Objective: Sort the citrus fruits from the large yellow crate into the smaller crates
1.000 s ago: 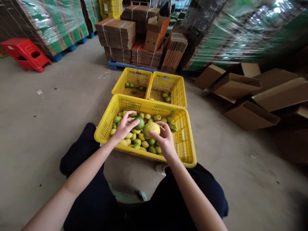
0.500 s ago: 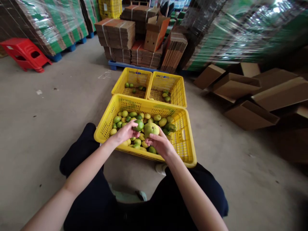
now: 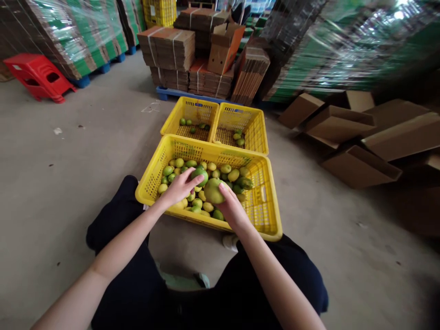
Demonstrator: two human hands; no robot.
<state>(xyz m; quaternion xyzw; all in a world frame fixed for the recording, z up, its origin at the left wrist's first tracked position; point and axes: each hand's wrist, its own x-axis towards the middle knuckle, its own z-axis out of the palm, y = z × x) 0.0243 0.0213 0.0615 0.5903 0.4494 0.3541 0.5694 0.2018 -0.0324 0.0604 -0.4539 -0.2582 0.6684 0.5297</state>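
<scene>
A large yellow crate (image 3: 271, 197) stands between my knees, with several green and yellow fruits inside. Over its middle, my left hand (image 3: 181, 187) is closed on a dark green fruit (image 3: 200, 177). My right hand (image 3: 233, 207) grips a larger pale green fruit (image 3: 213, 191) from its right side. The two held fruits are close together, above the fruits in the crate; whether they touch is hard to tell.
Two smaller yellow crates (image 3: 195, 101) (image 3: 263, 130) behind hold a few fruits each. Flattened cardboard stacks (image 3: 168, 48) lie on a blue pallet (image 3: 165, 93). Open cardboard boxes (image 3: 360, 167) lie at right, and a red stool (image 3: 39, 75) is at far left.
The pale green fruit has been turned in my right hand and sits slightly lower. My left hand's thumb now lies across the front of the dark green fruit.
</scene>
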